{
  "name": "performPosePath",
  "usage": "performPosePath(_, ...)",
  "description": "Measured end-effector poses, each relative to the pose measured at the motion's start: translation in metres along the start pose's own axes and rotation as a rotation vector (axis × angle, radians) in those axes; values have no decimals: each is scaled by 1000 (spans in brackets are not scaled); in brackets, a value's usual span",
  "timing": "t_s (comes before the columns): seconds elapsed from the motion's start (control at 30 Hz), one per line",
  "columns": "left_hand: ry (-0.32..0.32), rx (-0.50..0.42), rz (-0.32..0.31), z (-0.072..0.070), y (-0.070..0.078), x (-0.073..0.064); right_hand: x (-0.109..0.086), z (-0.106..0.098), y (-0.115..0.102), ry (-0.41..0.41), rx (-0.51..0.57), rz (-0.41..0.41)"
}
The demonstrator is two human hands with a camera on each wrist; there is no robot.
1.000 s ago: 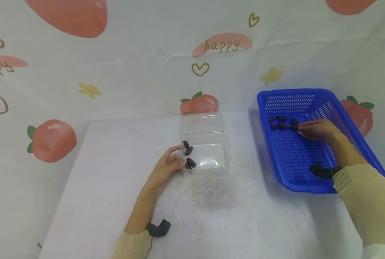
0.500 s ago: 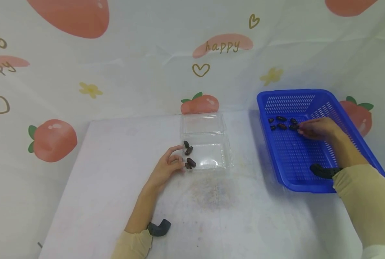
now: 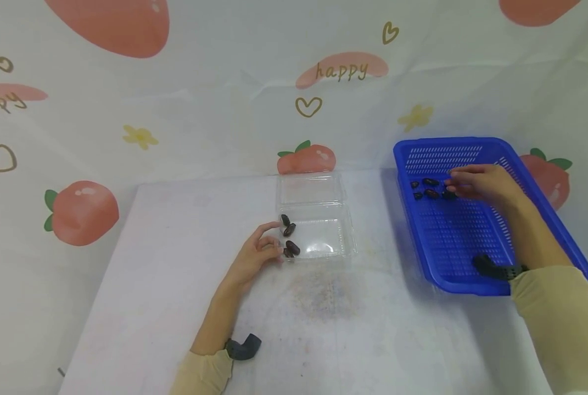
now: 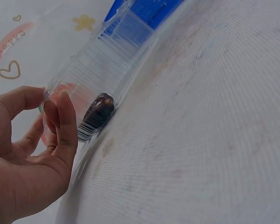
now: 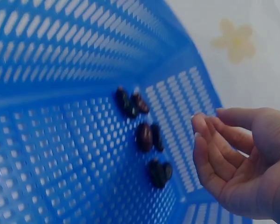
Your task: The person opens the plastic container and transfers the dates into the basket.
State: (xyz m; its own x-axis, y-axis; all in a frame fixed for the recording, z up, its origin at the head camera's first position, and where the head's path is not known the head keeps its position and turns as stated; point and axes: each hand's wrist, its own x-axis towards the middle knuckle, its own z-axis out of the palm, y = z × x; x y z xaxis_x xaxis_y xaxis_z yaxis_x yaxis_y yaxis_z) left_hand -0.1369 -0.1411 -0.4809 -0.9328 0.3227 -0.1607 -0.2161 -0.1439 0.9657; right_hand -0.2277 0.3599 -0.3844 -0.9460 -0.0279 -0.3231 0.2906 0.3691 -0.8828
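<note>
In the head view my left hand (image 3: 255,257) is at the left edge of a clear plastic container (image 3: 318,236), its lid folded back. In the left wrist view, the curled fingers hold the container's rim. Several dark brown dates (image 3: 290,230) lie along the container's left side. My right hand (image 3: 486,184) hovers inside the blue basket (image 3: 424,258), above dates at its far left. The right wrist view shows loosely bent fingers with nothing seen between them. Below them several dates (image 5: 144,137) rest in pairs on the basket floor; in the head view the hand partly hides some.
A white-covered table (image 3: 175,236) carries both the container and the basket. Behind it hangs a white printed cloth (image 3: 214,120) with fruit, hearts and lettering. Black camera mounts (image 3: 244,347) sit on both wrists. The basket's raised walls surround the right hand.
My right hand has lifted away from the near right date in the basket and moved slightly up and left. The left hand stays at the container's edge.
</note>
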Motion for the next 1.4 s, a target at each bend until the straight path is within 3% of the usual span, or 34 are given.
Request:
performPosePath(0.27,-14,34,14,1,2,0,-16,28,-28,-19,45,-135)
performPosePath(0.57,-1,-6,7,2,3,-1,-37,63,-56,-55,71,-243)
performPosePath(1.03,12,40,16,3,3,0,-53,122,-71,-101,-2,-293)
performPosePath(1.4,2,28,9,3,2,1,-53,160,-71,-203,57,-301)
